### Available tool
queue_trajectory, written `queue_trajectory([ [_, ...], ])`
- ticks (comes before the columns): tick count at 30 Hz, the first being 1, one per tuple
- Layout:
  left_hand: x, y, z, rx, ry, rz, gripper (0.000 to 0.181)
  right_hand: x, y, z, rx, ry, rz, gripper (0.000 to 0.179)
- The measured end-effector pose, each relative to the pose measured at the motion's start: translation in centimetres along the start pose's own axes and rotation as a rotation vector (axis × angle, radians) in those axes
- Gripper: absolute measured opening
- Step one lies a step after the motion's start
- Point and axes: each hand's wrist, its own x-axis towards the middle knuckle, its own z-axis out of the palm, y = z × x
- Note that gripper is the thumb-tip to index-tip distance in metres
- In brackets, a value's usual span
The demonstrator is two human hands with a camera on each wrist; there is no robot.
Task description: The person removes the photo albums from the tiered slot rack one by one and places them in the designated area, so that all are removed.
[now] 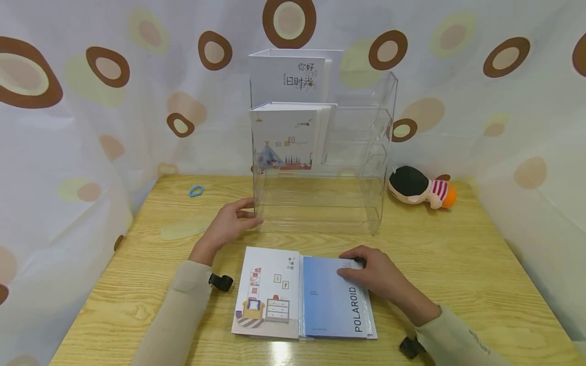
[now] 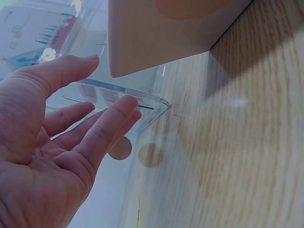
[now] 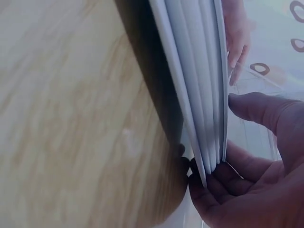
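An open photo album point(image 1: 270, 305) lies on the table, a drawn room on its white left side and a blue POLAROID sheet point(image 1: 329, 305) on its right. My right hand point(image 1: 373, 272) pinches the far right corner, thumb on the blue sheet; in the right wrist view its fingers curl under the stacked page edges point(image 3: 202, 95). Beside the lower left corner of a clear tiered rack point(image 1: 316, 213) is my left hand point(image 1: 231, 223). Its fingers are spread, thumb apart, with nothing held between them in the left wrist view.
White illustrated albums point(image 1: 286, 137) stand in the rack's upper tiers. A doll point(image 1: 421, 188) lies right of the rack. Left of it are a blue ring point(image 1: 196, 191) and a pale yellowish comb point(image 1: 183, 230). A patterned cloth point(image 1: 91, 152) hangs behind and around the table.
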Motion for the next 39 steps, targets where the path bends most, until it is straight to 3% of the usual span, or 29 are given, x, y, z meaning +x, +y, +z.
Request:
queue_trajectory([
  [20,0.1,0.1,0.0,-0.01,0.001,0.03,0.077,-0.4,-0.9,0.0,-0.055,0.027,0.049,0.047],
  [30,-0.2,0.3,0.1,-0.002,0.008,0.018,0.077,-0.6,-1.3,0.1,-0.052,0.059,0.019,0.045],
  [34,-0.2,0.3,0.0,-0.004,0.008,0.023,0.077,-0.2,-1.8,-0.9,-0.028,0.069,0.005,0.047],
  [39,-0.3,0.4,0.1,-0.007,0.012,0.028,0.077,0.7,-3.1,-4.0,-0.002,0.127,-0.044,0.052],
])
